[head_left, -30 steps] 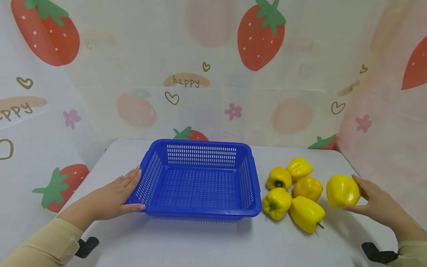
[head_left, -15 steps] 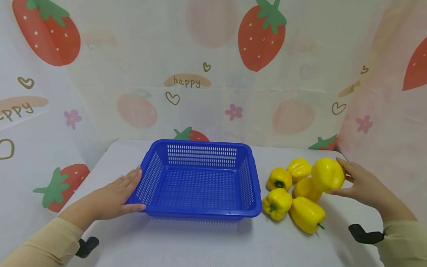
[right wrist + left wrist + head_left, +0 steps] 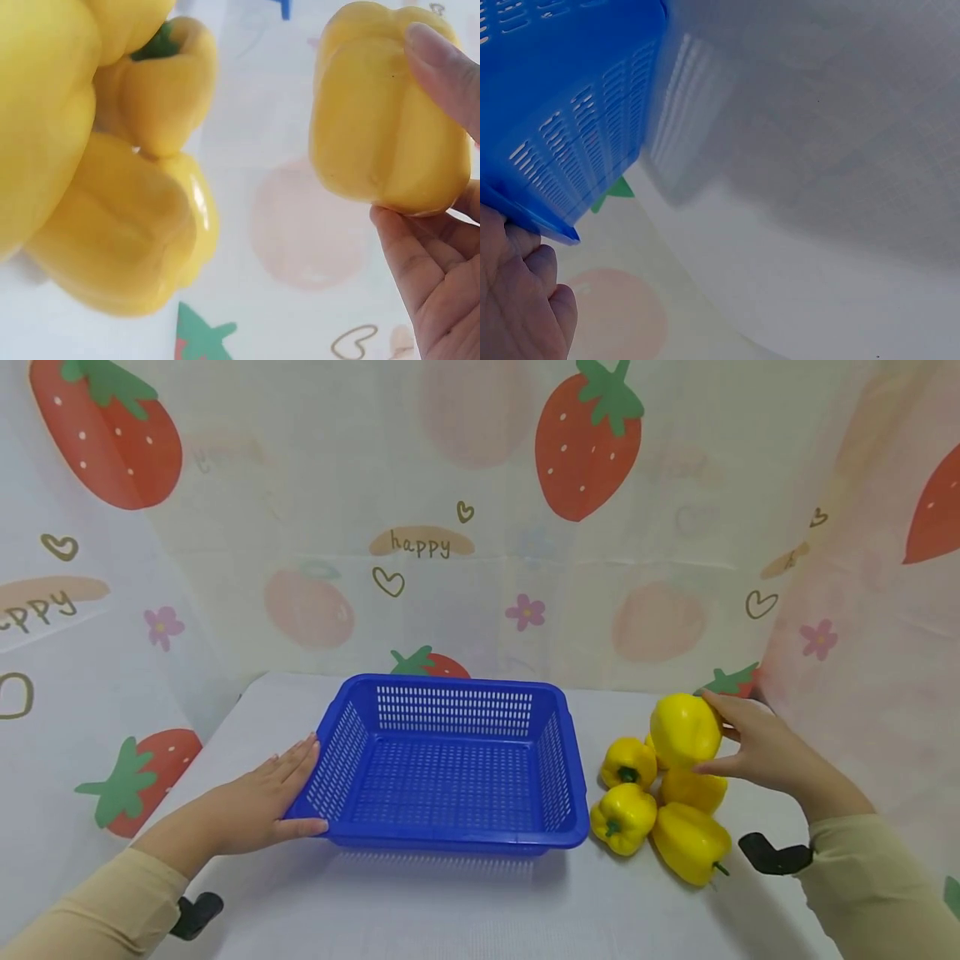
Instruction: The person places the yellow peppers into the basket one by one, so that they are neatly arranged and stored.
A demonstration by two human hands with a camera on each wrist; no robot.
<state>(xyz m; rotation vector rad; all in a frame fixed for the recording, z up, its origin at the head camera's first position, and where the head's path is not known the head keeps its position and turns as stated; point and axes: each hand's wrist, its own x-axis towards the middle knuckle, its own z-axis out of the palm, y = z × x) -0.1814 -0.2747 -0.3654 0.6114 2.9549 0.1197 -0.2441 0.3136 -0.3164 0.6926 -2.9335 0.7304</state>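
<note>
My right hand (image 3: 772, 752) holds a yellow bell pepper (image 3: 684, 731) between thumb and fingers, raised over the back of a pepper cluster. In the right wrist view, the thumb presses one side of this pepper (image 3: 382, 120) and fingers support its lower end. Beneath it, several yellow bell peppers lie bunched on the table, among them one with a green stem (image 3: 622, 818) and a longer one (image 3: 688, 843). The held pepper hides most of the rear one. My left hand (image 3: 251, 802) rests with straight fingers along the left rim of a blue plastic basket (image 3: 457, 837), thumb at its front corner.
The basket, with slotted walls and nothing inside, stands mid-table, left of the peppers. A white cloth covers the table (image 3: 450, 910). Fabric printed with strawberries (image 3: 588, 443) hangs behind and at both sides.
My right hand has carried the pepper leftward and up, from the right of the cluster to above its back. The left hand and basket have stayed put.
</note>
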